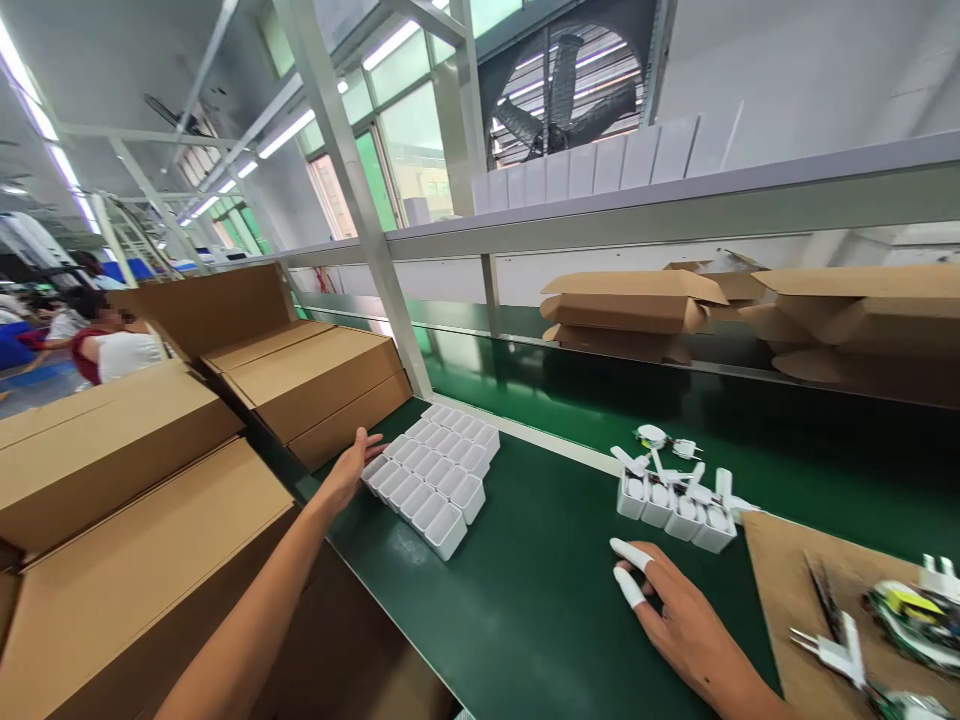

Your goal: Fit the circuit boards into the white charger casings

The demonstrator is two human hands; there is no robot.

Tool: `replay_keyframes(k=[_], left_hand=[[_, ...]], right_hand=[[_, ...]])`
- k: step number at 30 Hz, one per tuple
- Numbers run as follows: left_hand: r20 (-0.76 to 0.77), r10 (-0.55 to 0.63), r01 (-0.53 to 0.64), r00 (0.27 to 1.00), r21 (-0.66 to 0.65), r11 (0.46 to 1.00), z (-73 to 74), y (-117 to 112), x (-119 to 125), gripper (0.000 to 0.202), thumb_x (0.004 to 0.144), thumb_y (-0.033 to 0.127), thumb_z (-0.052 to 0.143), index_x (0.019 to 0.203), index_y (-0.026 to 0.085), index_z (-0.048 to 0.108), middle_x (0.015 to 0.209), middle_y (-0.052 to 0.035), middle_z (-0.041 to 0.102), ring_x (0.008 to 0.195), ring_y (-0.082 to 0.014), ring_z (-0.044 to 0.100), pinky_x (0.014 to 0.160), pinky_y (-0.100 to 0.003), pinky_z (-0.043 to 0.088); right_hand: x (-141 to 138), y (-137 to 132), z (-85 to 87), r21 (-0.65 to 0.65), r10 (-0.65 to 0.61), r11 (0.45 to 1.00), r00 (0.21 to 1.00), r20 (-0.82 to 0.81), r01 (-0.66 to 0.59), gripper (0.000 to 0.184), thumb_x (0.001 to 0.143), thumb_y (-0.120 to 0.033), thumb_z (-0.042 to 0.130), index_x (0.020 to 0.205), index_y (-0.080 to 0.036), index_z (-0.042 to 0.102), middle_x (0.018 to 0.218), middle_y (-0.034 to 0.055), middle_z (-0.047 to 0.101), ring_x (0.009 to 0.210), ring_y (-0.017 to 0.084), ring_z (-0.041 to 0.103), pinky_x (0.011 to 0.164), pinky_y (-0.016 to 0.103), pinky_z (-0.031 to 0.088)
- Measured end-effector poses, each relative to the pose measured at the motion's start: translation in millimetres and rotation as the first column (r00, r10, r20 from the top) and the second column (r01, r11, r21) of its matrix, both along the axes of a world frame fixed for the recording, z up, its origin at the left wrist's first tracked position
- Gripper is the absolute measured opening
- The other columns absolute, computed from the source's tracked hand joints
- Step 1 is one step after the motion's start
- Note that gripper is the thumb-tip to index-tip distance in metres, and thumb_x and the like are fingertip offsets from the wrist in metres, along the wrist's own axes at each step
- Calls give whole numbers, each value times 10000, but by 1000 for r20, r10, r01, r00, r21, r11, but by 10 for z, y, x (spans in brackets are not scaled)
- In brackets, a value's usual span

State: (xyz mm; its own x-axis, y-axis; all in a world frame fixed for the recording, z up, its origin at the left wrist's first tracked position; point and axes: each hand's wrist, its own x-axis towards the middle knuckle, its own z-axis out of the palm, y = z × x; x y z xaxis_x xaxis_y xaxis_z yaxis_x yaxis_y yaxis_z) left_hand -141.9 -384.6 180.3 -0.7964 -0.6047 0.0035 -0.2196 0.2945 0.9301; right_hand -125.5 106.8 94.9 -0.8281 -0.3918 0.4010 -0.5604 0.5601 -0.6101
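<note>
My left hand point(351, 468) is at the left side of a block of small white open-topped plastic cases point(431, 470), which stand in rows on the green bench top. Its fingers are stretched out beside the nearest cases; whether they touch is hard to tell. My right hand point(667, 610), with white covers on two fingertips, hovers over the bench with thumb and finger apart and nothing between them. Just beyond it stands a short row of white cases point(675, 515) filled with white parts and wires. Two loose white parts with small circuit boards point(652, 436) lie behind that row.
Brown cartons point(315, 375) line the left side. On the right, a brown board point(772, 560) carries tweezers point(825, 595), a white plug point(832, 655) and circuit boards point(919, 620). Open cartons point(630, 300) sit behind the bench, under a shelf point(675, 205). A person sits far left.
</note>
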Motion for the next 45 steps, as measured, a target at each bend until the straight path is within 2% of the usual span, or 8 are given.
replay_keyframes(k=[6, 11, 18, 24, 31, 38, 41, 45], left_hand=[[-219, -105, 61, 970, -195, 979, 369, 419, 184, 668, 755, 778, 653, 1143, 236, 709, 1271, -107, 740, 1264, -341, 653, 1122, -472, 507], [-6, -613, 451, 790, -671, 588, 416, 1009, 505, 310, 852, 577, 699, 1039, 348, 792, 1223, -73, 769, 1201, -350, 689, 1087, -516, 537], [203, -856, 769, 476, -567, 294, 112, 1955, 592, 362, 981, 463, 627, 1322, 351, 675, 1435, -61, 660, 1316, -280, 635, 1131, -453, 529], [46, -777, 769, 628, -188, 611, -415, 2844, -97, 691, 945, 371, 659, 1561, 214, 388, 1557, -188, 514, 1410, -318, 560, 1133, -474, 520], [3, -757, 744, 654, -184, 642, -808, 3275, -624, 792, 838, 26, 563, 1569, 218, 327, 1467, -188, 583, 1329, -253, 624, 1086, -442, 555], [6, -609, 589, 793, -265, 764, -640, 3183, -1273, 545, 975, 70, 535, 1497, 211, 459, 1486, -154, 549, 1322, -262, 599, 1106, -485, 528], [13, -537, 517, 843, -292, 805, -492, 3193, -1586, 432, 1000, 304, 659, 1412, 215, 561, 1511, -128, 527, 1324, -307, 576, 1086, -545, 523], [45, -488, 480, 872, -277, 832, -358, 3289, -1761, 387, 1000, 358, 667, 1346, 194, 607, 1407, -116, 605, 1220, -277, 639, 1019, -506, 565]], right_hand=[[72, -101, 158, 8, 6, 1000, 1000, 19, -6, 343, 981, -231, 420, 1216, -223, 669, 1075, 87, 722, 743, 174, 670, 658, 299, 608], [92, -99, 152, 0, 0, 1000, 1000, 18, 0, 350, 981, -203, 437, 1251, -229, 658, 1086, 80, 714, 791, 184, 677, 707, 321, 625], [91, -141, 143, -10, 14, 1000, 998, -59, -14, 378, 951, -136, 461, 1260, -234, 654, 1073, 72, 713, 867, 192, 698, 773, 329, 630], [24, -118, 143, -122, -186, 980, 947, -260, 159, 386, 1015, -163, 427, 1368, -232, 567, 1164, 108, 665, 1042, 232, 682, 933, 409, 605], [-117, 70, 248, -341, -713, 696, 667, -217, 632, 567, 1019, -278, 503, 1541, -173, 309, 1483, 220, 402, 1395, 377, 451, 1131, 689, 423], [103, -235, 168, -54, -212, 974, 807, -552, 219, 643, 948, -78, 508, 1561, -158, 332, 1453, 211, 512, 1382, 323, 512, 1101, 543, 533], [163, -332, 126, 186, 79, 982, 882, -465, 11, 546, 859, -57, 537, 1401, -118, 515, 1418, 206, 573, 1332, 328, 555, 1074, 499, 559], [137, -328, 85, 248, 72, 969, 947, -313, 8, 474, 842, -57, 550, 1311, -121, 572, 1347, 190, 627, 1248, 308, 598, 1038, 474, 568]])
